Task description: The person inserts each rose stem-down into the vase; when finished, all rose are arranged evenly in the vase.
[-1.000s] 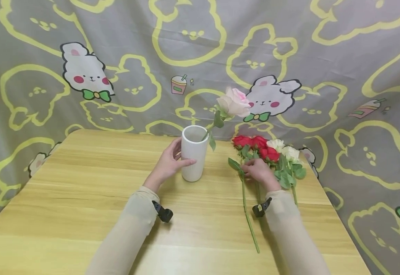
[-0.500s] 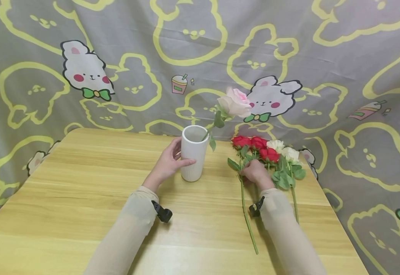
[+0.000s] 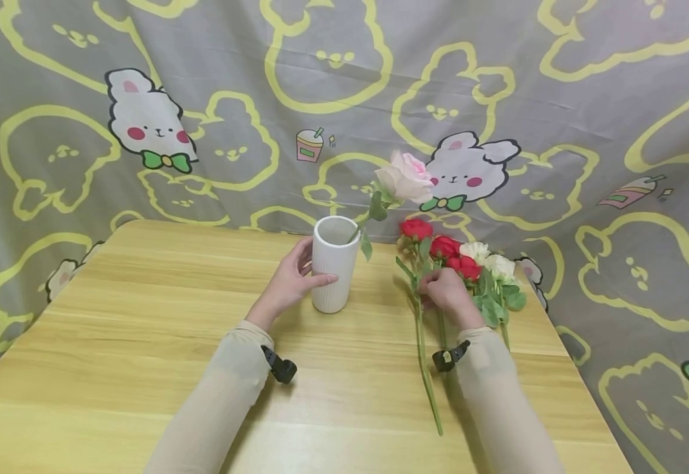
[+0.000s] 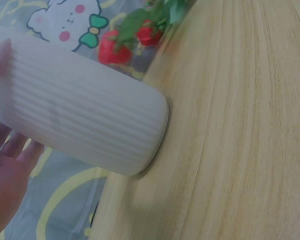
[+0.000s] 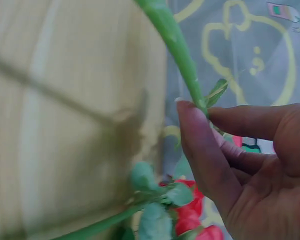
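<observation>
A white ribbed vase (image 3: 333, 280) stands upright on the table, a pink rose (image 3: 403, 179) leaning right out of its mouth. My left hand (image 3: 287, 284) holds the vase from the left side, its thumb across the front. At the right, my right hand (image 3: 447, 296) pinches the stem (image 5: 177, 47) of a red rose (image 3: 416, 228) between thumb and forefinger. In the right wrist view that stem is off the table, and its shadow falls on the wood. Two other red roses (image 3: 464, 267) lie beside the right hand.
White roses (image 3: 501, 266) with green leaves lie just right of the red ones, near the right edge of the wooden table (image 3: 143, 342). A grey patterned curtain (image 3: 231, 66) hangs behind and at both sides of the table.
The leftmost red rose has risen from the pile and separated from the other red blooms, its stem in the right hand. The left hand and the vase have stayed put.
</observation>
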`<state>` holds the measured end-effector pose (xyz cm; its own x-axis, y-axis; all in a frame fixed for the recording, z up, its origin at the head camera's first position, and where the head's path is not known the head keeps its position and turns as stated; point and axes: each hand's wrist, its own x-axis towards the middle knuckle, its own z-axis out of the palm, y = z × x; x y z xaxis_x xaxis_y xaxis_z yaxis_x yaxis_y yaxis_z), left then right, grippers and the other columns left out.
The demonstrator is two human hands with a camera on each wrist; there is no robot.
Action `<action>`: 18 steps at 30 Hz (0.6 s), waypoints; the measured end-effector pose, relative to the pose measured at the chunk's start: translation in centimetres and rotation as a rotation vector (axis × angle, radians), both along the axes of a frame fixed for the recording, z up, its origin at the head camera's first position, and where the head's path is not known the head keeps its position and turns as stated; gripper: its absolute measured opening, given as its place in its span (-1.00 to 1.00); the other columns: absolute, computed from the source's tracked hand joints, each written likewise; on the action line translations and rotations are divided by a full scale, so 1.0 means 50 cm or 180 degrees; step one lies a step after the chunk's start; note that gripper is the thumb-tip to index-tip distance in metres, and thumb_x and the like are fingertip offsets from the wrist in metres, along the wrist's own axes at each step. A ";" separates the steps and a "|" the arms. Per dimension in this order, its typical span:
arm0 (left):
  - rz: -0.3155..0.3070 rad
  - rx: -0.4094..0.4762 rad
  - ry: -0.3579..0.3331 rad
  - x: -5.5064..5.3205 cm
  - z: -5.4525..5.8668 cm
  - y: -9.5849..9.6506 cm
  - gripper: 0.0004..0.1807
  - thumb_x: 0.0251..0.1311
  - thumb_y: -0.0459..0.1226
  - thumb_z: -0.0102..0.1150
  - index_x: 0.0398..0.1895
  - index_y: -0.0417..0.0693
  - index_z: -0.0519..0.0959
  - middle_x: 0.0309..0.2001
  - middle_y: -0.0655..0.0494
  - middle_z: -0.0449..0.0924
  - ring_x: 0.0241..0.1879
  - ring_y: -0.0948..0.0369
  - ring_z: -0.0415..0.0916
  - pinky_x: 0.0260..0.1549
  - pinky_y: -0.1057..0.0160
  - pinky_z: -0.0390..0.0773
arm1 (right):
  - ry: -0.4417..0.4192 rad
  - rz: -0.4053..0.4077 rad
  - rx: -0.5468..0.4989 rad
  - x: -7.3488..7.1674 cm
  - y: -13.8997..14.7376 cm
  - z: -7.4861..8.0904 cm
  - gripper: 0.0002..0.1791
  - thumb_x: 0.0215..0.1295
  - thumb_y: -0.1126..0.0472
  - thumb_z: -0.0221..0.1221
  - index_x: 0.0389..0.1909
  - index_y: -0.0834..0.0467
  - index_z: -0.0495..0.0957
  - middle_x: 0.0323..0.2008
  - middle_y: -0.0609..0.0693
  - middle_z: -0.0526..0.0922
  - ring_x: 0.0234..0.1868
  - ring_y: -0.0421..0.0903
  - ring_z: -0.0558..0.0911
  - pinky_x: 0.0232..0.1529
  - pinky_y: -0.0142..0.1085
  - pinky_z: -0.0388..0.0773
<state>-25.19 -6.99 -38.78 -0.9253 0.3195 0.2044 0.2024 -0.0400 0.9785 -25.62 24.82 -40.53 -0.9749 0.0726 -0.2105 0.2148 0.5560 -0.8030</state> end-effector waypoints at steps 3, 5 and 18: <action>0.0000 0.0016 0.0001 0.000 -0.001 0.000 -0.13 0.03 -0.52 0.41 0.42 -0.21 0.19 0.37 -0.19 0.26 0.37 0.01 0.20 0.34 0.10 0.25 | 0.0065 -0.0019 -0.0103 0.001 -0.003 0.017 -0.79 0.31 0.40 0.10 -0.12 0.46 0.53 -0.36 0.19 0.61 -0.56 -0.08 0.65 -0.31 -0.06 0.72; -0.0001 0.0012 0.0005 0.000 -0.002 0.000 -0.13 0.03 -0.52 0.41 0.42 -0.21 0.19 0.37 -0.18 0.27 0.37 0.01 0.20 0.34 0.11 0.25 | 0.0127 -0.0002 -0.0120 0.001 -0.006 0.030 -0.78 0.32 0.38 0.13 -0.10 0.45 0.53 -0.37 0.17 0.60 -0.53 -0.08 0.66 -0.30 -0.06 0.72; 0.0011 -0.0067 0.0020 -0.001 -0.001 -0.001 -0.15 0.04 -0.51 0.41 0.41 -0.24 0.20 0.37 -0.20 0.27 0.37 0.00 0.20 0.34 0.10 0.25 | 0.0715 0.0137 -0.0516 0.020 -0.018 0.129 -0.70 0.38 0.38 0.12 0.02 0.50 0.45 -0.14 0.30 0.56 -0.29 -0.08 0.61 -0.26 -0.20 0.71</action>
<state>-25.24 -7.01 -38.81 -0.9251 0.3206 0.2036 0.2087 -0.0188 0.9778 -24.63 23.94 -34.10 -0.9999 0.0132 0.0056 0.0005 0.4211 -0.9070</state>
